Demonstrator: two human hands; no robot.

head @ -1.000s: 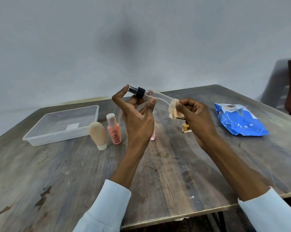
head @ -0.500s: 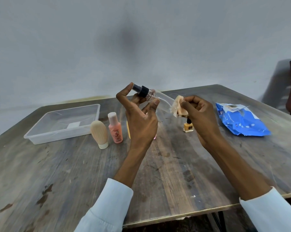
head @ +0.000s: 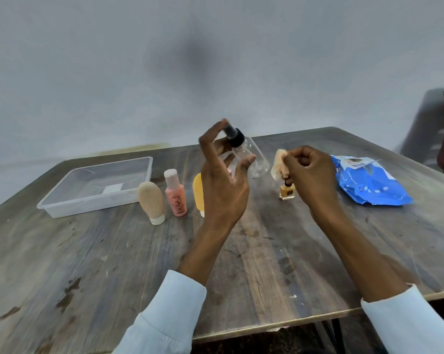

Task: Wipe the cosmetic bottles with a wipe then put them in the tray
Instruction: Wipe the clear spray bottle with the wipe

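While left hand point(head: 223, 185) grips clear bottle point(head: 251, 159), right hand point(head: 310, 175) pinches wipe point(head: 277, 164); tray point(head: 62, 205) near table's far-left edge.

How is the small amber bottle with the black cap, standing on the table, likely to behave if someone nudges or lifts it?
The small amber bottle looks squat and flat-based, so a gentle nudge would probably slide it across the table rather than tip it. It appears to be glass, so likely heavy for its size and breakable if dropped. Its smooth sides could be slippery; lifting by the black cap seems safer.
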